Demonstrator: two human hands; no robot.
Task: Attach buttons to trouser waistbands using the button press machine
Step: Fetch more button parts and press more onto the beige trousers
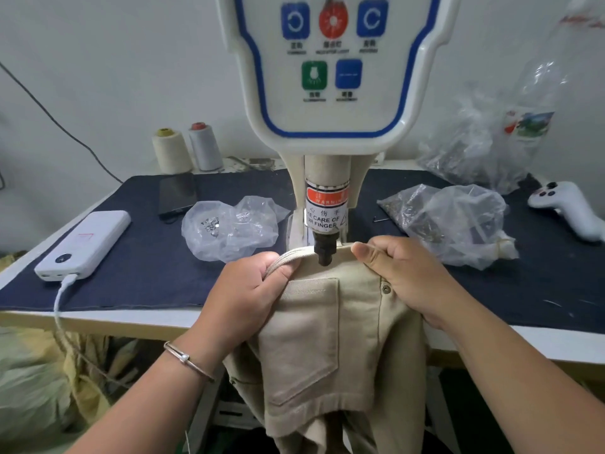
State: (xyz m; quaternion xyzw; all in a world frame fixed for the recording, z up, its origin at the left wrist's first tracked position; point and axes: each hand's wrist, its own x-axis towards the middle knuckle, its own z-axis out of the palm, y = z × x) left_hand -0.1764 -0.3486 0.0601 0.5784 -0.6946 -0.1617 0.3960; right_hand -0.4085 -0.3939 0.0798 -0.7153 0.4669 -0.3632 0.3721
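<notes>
Mid-frame: my left hand [252, 290] and right hand [397, 276] clamp the waistband [296, 253] under the punch [325, 250]; 1 button [386, 289] on, this press still to go.

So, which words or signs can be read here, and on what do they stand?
"WARNING": red band of the label on the press head.
"KE CARE OF" / "R FINGER": white part of the same label, cut off at the left.
Chinese characters above that: too blurred.
Captions under the control panel buttons: too small.
Bottle label: unreadable.
</notes>
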